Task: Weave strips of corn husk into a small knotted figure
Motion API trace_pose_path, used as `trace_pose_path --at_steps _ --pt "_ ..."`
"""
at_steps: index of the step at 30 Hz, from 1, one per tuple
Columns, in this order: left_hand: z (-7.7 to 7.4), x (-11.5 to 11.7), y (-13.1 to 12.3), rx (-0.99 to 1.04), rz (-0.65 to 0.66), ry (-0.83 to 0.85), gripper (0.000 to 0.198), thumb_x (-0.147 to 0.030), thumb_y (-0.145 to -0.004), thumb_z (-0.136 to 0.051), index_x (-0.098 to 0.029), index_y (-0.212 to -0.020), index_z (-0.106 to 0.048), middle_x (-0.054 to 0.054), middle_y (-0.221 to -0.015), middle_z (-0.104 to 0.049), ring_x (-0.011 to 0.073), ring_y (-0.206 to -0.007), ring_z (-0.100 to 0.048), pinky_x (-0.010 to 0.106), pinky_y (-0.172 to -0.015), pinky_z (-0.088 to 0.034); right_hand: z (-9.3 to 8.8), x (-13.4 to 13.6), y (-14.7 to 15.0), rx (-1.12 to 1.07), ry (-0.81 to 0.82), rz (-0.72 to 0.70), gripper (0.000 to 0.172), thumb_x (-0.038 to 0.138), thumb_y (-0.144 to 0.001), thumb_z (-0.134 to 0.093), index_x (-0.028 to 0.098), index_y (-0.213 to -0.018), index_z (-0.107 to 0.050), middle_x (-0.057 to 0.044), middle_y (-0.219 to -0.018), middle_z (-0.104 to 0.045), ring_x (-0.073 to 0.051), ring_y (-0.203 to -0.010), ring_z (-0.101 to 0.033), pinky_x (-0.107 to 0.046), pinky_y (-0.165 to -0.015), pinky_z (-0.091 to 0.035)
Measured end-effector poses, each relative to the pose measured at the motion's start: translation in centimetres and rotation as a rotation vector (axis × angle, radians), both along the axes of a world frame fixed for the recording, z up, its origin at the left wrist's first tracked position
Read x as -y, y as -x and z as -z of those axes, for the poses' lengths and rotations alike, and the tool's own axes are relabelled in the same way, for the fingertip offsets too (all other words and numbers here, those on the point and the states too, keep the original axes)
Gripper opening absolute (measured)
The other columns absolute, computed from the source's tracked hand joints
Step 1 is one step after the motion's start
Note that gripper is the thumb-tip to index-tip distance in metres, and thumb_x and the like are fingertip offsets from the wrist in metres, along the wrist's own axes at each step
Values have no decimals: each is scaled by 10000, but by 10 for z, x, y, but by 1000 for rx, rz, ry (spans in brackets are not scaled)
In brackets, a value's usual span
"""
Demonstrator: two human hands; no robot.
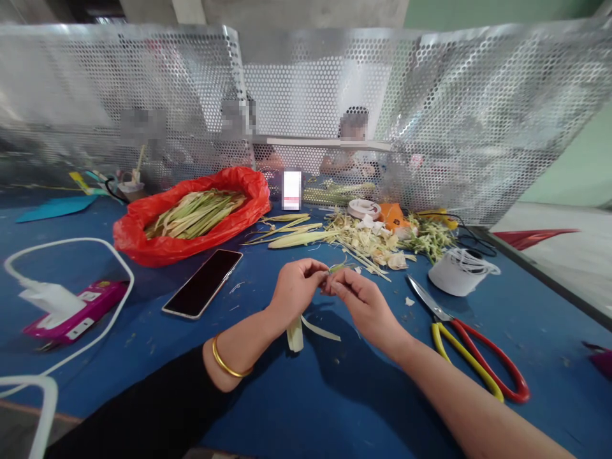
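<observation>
My left hand [297, 287] is closed in a pinch at the middle of the table. Pale leaf strips [295, 336] hang down below it, one broad and one narrow and curling to the right. My right hand [357, 299] meets it there, thumb and fingertips pinched at the same spot. A thin green leaf end [340, 264] pokes out above the fingertips; the rest of the held piece is hidden by the fingers. Just beyond my hands lie long pale leaves [301, 239]. To the right, scissors [447, 317] with red and yellow handles lie apart from my right hand.
A red plastic bag [138, 239] of leaf strips stands back left, near a phone [203, 284] and a purple power strip [90, 309] with white cable. Leaf scraps [377, 242] and a white roll [456, 274] lie right. Behind a perforated metal screen [306, 83], other people sit.
</observation>
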State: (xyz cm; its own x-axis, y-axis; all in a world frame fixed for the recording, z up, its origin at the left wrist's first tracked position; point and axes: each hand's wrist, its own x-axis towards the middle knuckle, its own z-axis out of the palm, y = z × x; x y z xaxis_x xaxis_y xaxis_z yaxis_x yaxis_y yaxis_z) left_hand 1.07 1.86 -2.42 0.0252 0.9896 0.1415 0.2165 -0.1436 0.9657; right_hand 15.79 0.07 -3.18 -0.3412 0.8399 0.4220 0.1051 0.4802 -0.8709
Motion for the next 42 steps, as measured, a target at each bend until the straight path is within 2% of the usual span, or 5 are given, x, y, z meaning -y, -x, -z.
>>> trace_pose_path --at_steps 9,18,24,33,42 --pt "8 0 -1 -65 30 70 134 -158 -697 -586 -162 -745 -712 1 -624 -685 130 -542 -593 231 -551 -464 8 3 4 196 -137 51 216 203 -929 -420 218 -714 -437 4 -703 -498 -144 -669 -466 -261 -633 -410" --pt "0 0 -4 586 26 409 159 -151 -601 -765 -113 -725 -672 -2 -578 -631 85 -499 -548 203 -517 -454 -2 2 0 255 -308 61 199 180 -944 -428 223 -763 -499 -67 -965 -585 -175 -849 -577 -294 -762 -471" --pt "2 1 -6 651 -17 440 218 -132 -561 -792 -116 -734 -660 10 -617 -642 97 -546 -581 229 -580 -503 -3 3 2 232 -293 91 193 174 -943 -433 221 -773 -512 -55 -877 -593 -179 -842 -577 -295 -774 -472" --pt "8 9 -10 304 -40 189 117 -170 -685 -663 -135 -767 -739 20 -704 -715 105 -617 -619 200 -615 -488 -6 3 -3 349 -252 187 225 169 -935 -426 223 -728 -494 -62 -948 -647 -181 -882 -622 -276 -754 -453" --pt "-1 14 -6 -174 -21 28 543 -136 -773 -583 -104 -1312 -528 60 -951 -757 210 -892 -702 328 -852 -522 -5 -5 -8 397 -234 195 212 121 -904 -428 216 -732 -509 -101 -1050 -676 -205 -1015 -631 -295 -800 -458"
